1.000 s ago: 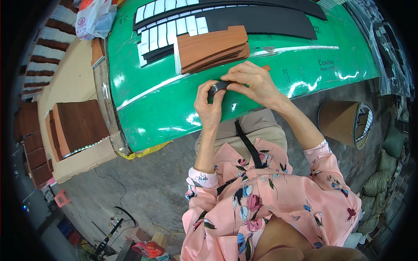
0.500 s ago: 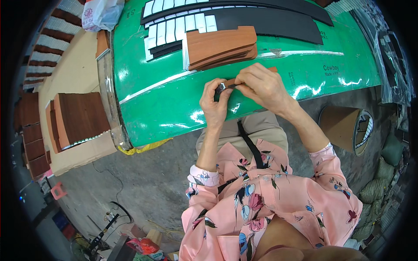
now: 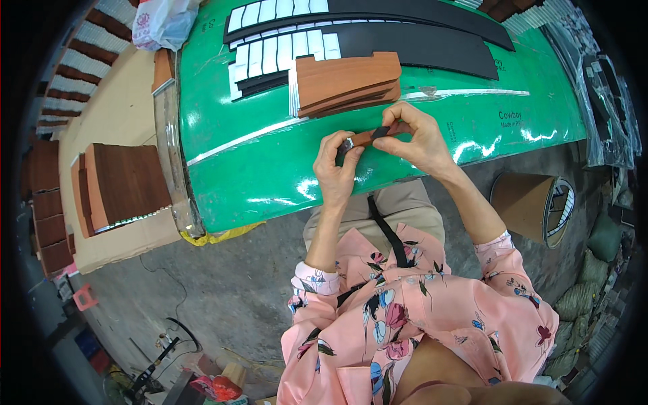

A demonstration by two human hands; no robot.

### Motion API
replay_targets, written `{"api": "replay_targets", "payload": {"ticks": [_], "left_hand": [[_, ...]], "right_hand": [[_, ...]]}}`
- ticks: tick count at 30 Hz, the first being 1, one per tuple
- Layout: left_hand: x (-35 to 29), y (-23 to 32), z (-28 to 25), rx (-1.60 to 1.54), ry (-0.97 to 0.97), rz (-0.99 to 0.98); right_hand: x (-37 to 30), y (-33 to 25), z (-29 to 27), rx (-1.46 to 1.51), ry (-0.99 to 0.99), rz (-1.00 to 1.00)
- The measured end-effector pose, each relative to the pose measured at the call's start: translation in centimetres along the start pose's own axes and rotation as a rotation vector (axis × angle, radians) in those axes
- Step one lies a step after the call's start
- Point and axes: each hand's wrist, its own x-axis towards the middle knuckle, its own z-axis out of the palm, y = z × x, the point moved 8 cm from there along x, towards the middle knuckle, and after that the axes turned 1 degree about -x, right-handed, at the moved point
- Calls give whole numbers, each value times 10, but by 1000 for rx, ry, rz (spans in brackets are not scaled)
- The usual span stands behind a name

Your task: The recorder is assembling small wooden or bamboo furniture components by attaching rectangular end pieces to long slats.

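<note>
Above the near part of the green-covered table [image 3: 270,189], my two hands hold a narrow brown strip [image 3: 362,139] between them. My left hand [image 3: 334,170] pinches its left end, where a dark piece with a small silvery spot shows. Near the strip's right part, my right hand [image 3: 422,143] grips with thumb and fingers beside a black band [image 3: 381,132] lying across it. The fingers partly cover both ends. Just beyond the hands lies a stack of brown shaped pieces [image 3: 347,79] with white left edges.
Long black strips [image 3: 418,47] with white ends lie at the table's far side. More brown panels [image 3: 128,185] rest on cardboard [image 3: 111,88] to the left. A round brown bin [image 3: 520,202] stands at right, near plastic-wrapped dark pieces [image 3: 604,101]. A white bag [image 3: 162,23] is at far left.
My right hand has opened out slightly and turned, and the black band on the strip now shows. More of the strip is visible between the hands. The left hand keeps its pinch.
</note>
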Motion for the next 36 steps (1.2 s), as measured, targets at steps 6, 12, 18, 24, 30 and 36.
{"api": "replay_targets", "payload": {"ticks": [6, 12, 18, 24, 30, 36], "left_hand": [[1, 3, -1, -2, 15, 32], [0, 4, -2, 3, 13, 39], [1, 6, -2, -1, 12, 45], [0, 5, -2, -8, 13, 42], [1, 6, -3, 6, 10, 68], [0, 5, -3, -7, 15, 84]], "right_hand": [[-1, -4, 2, -222, -16, -66], [-1, -11, 5, -328, -18, -94], [-3, -12, 7, -261, 18, -177], [3, -9, 13, -361, -99, -111], [9, -11, 14, -350, -147, -71], [11, -12, 17, -335, -148, -114]]}}
